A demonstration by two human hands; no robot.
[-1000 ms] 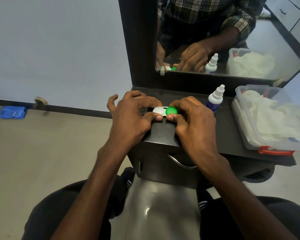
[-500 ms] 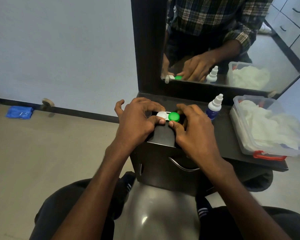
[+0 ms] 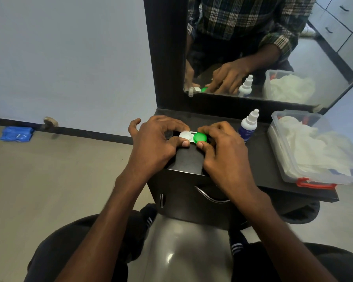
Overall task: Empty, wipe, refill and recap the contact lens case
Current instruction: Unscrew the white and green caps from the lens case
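The contact lens case [image 3: 192,136] lies on the black dresser top [image 3: 261,159], with a white cap [image 3: 185,136] on its left well and a green cap [image 3: 200,137] on its right. My left hand [image 3: 157,143] pinches the white side between thumb and fingers. My right hand [image 3: 222,147] grips the green cap the same way. Both caps sit on the case. A white solution bottle [image 3: 248,127] with a blue label stands upright just right of my right hand.
A clear plastic box [image 3: 289,157] with white cloths and a red clip stands at the right end of the dresser top. A mirror [image 3: 273,47] rises behind. A drawer handle [image 3: 208,197] sits below the front edge. My knees are under it.
The view has shifted slightly; both hands stay on the case in the same grip. My right fingers have turned a little around the green cap.
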